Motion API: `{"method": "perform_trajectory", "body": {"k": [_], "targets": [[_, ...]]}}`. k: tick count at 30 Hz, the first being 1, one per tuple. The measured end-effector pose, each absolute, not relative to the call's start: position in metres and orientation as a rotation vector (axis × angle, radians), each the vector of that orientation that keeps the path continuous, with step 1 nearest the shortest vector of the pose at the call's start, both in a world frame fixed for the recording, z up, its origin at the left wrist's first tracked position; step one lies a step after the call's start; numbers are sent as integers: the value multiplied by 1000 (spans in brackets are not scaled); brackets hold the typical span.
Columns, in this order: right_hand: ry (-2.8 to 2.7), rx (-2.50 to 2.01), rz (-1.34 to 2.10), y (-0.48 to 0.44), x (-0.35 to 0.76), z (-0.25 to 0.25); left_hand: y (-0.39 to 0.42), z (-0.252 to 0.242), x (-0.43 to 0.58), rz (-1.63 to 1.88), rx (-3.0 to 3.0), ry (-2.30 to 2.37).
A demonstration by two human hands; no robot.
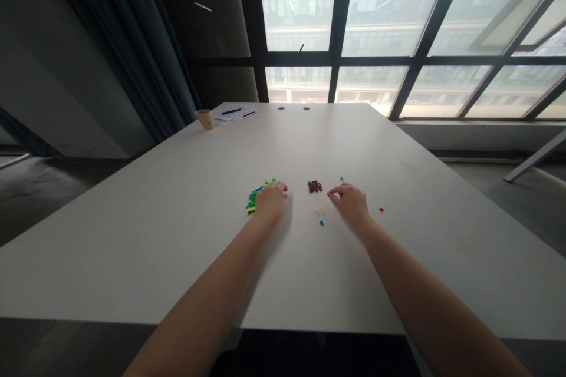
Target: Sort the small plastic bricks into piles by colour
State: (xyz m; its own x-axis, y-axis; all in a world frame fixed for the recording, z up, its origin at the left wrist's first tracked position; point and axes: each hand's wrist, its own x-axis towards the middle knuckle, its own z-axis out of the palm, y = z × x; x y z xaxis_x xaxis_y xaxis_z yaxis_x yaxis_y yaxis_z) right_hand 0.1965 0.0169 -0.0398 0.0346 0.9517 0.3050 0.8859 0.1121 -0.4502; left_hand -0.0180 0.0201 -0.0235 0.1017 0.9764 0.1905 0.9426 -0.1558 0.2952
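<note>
My left hand (270, 198) rests at the right edge of a pile of small green pieces (253, 200), with some blue and yellow ones among them, and covers part of it. Its fingers are curled together, and what they hold, if anything, is too small to make out. With thumb and forefinger, my right hand (350, 199) pinches a small dark brown piece (328, 193) just above or on the table. Left of that hand lies a cluster of brown pieces (315, 187). Nearer to me are a few cream pieces (320, 211) and a blue piece (321, 222).
A green piece (342, 179) lies just beyond my right hand, and a red piece (381, 210) lies to its right. On the white table (186, 235), a paper cup (205, 119) stands at the far left beside papers (225, 118) with a blue pen (232, 111).
</note>
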Motion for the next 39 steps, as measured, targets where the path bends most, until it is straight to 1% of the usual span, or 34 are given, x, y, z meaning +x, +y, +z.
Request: {"method": "perform_trajectory", "body": {"k": [5, 8, 13, 18, 27, 39], "targets": [[-1912, -1855, 178, 28, 180, -46, 21, -21, -24, 161, 2135, 2165], [-1893, -1895, 188, 32, 179, -47, 21, -17, -23, 68, 2092, 2193], [-1863, -1908, 174, 27, 186, -40, 23, -15, -26, 120, 2048, 2210], [-1874, -1899, 245, 16, 201, -31, 25, -14, -33, 190, 1966, 2202], [-1898, -1881, 252, 13, 213, -27, 27, -23, -29, 244, 2092, 2114], [-1904, -1842, 298, 10, 213, -24, 25, -24, -24, 114, 2225, 2123]]}}
